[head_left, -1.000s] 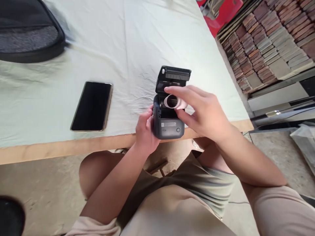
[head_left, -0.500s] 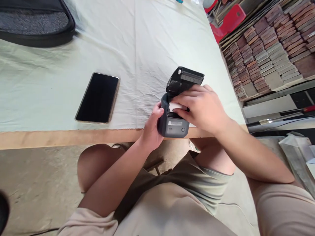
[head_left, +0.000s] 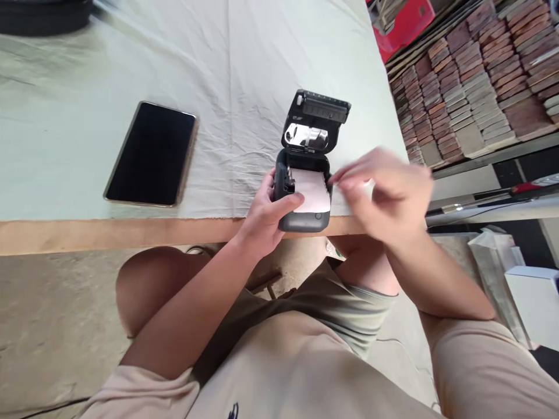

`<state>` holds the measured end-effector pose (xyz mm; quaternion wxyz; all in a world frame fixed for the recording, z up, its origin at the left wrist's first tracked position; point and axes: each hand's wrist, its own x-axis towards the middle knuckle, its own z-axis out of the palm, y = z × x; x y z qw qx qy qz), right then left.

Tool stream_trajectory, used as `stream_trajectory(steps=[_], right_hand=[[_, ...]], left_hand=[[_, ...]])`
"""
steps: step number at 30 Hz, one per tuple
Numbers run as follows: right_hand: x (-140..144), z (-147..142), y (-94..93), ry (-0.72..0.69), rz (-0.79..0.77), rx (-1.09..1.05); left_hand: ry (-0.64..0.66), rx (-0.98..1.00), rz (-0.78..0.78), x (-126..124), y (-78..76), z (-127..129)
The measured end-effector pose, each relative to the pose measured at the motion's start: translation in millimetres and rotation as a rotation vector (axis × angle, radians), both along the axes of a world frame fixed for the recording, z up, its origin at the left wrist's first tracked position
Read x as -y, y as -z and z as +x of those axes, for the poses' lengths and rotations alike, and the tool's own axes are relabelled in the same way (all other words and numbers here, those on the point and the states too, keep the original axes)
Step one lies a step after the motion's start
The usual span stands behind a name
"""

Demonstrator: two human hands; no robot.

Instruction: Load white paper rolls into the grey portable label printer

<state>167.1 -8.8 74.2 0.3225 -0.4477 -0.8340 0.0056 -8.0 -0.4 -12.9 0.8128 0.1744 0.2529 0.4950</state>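
White paper (head_left: 312,190) lies across the open well of a small dark label printer (head_left: 304,192), its free end drawn forward over the front edge, so the roll looks already seated inside. The printer's lid (head_left: 315,123) stands tipped back beyond the fingers, its shiny inner face showing, so closing it appears to be what remains. The printer sits at the near edge of the table (head_left: 131,233), on a pale cloth (head_left: 244,70). The left hand (head_left: 267,214) grips the printer's left side, thumb pressed onto the paper's edge and the other fingers curled round the body. The right hand (head_left: 384,192) hangs just to the right of the printer, blurred, thumb and forefinger close together near the paper's right corner; whether they pinch anything cannot be told. Well to the left of the left hand a dark phone (head_left: 151,154) lies face up on the cloth. Past the right hand, off the table, stacked bricks (head_left: 471,75) fill a rack.
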Motion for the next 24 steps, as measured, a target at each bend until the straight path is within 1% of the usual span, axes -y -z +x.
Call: stream_trajectory(steps=[2,3,5,7,10,12,14,16,18,20,22,24], right_hand=[[-22,7,4.7,0.107,0.056,-0.156],[-33,11,8.4,0.118,0.051,-0.208],[-52,19,16.2,0.029,-0.08,-0.339],[-60,23,20.5,0.008,-0.172,-0.396],[-53,24,17.2,0.043,-0.22,-0.323],[-45,22,12.2,-0.021,-0.286,-0.193],[-41,19,8.7,-0.12,-0.381,-0.071],[-41,14,7.6,-0.171,-0.473,-0.01],[-43,11,8.7,-0.177,-0.522,-0.007],[-44,9,11.1,-0.17,-0.535,-0.016],[-43,9,14.3,-0.191,-0.516,-0.023],[-39,12,17.5,-0.224,-0.439,-0.032]], left_hand=[[0.016,-0.026,0.005,-2,0.0,0],[0.027,-0.034,0.013,-2,0.3,0],[0.05,-0.05,0.031,-3,1.9,-1],[0.057,-0.07,0.051,-3,4.1,-2],[0.065,-0.081,0.059,0,6.5,-3],[0.075,-0.069,0.055,1,6.4,-3],[0.068,-0.035,0.042,1,4.4,-3],[0.049,0.029,0.024,-1,1.1,-3],[0.029,0.088,0.014,-2,-2.1,-2],[0.006,0.112,0.016,-3,-4.3,0],[-0.025,0.108,-0.005,-3,-5.2,3],[-0.061,0.095,-0.05,-3,-5.4,6]])
